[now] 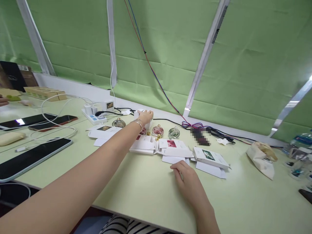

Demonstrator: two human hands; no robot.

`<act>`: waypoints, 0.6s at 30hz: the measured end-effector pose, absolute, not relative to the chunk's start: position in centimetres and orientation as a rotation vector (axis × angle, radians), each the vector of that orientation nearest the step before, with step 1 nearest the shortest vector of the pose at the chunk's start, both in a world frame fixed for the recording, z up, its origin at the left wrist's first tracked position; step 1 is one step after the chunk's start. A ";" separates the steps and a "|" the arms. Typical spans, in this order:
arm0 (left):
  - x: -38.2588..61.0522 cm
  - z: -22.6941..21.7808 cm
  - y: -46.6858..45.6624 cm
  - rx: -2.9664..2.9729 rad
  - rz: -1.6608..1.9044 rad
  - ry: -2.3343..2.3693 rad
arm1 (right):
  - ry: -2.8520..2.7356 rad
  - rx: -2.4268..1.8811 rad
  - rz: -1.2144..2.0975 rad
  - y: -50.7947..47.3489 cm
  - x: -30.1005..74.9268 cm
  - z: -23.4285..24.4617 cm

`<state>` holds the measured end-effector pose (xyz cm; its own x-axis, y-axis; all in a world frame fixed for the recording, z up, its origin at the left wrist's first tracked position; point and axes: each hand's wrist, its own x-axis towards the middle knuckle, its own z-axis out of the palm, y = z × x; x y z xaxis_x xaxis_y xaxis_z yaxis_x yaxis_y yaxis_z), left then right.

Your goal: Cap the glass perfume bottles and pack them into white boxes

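Note:
At the back of the table my left hand point(145, 117) has its fingers wrapped over a small white box point(136, 113), mostly hidden behind it. A bracelet circles that wrist. My right hand point(186, 177) rests on the tabletop holding nothing, its thumb and fingers apart, just in front of an opened white carton with a pink picture point(173, 148). Beyond the cartons lie round glass bottles: one with red contents point(158, 130), a green one point(174, 132) and a dark one point(119, 123). Another reddish bottle is partly covered by my left wrist.
More opened cartons lie left point(105, 132) and right point(211, 157). Phones point(36, 159), white cables and a power strip point(94, 116) occupy the left side. A cloth pouch point(260, 159) sits right. Another person's hand point(3, 100) shows at the far left edge.

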<state>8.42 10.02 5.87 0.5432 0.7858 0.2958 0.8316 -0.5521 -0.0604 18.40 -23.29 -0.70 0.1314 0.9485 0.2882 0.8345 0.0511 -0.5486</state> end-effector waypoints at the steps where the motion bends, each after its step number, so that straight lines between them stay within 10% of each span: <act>1: 8.4 6.0 10.1 -2.600 -0.343 -1.374 | -1.717 -1.796 0.240 -23.3 18.4 -0.7; 18: -8.1 9.3 5.3 -2.410 -1.061 -1.558 | -1.788 -1.901 0.190 -23.5 18.3 -1.2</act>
<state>-8.14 5.28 9.29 0.2419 0.7726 0.5870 0.8292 -0.4788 0.2885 18.26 -23.53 -1.18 0.1195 0.9624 0.2440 0.8894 0.0054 -0.4570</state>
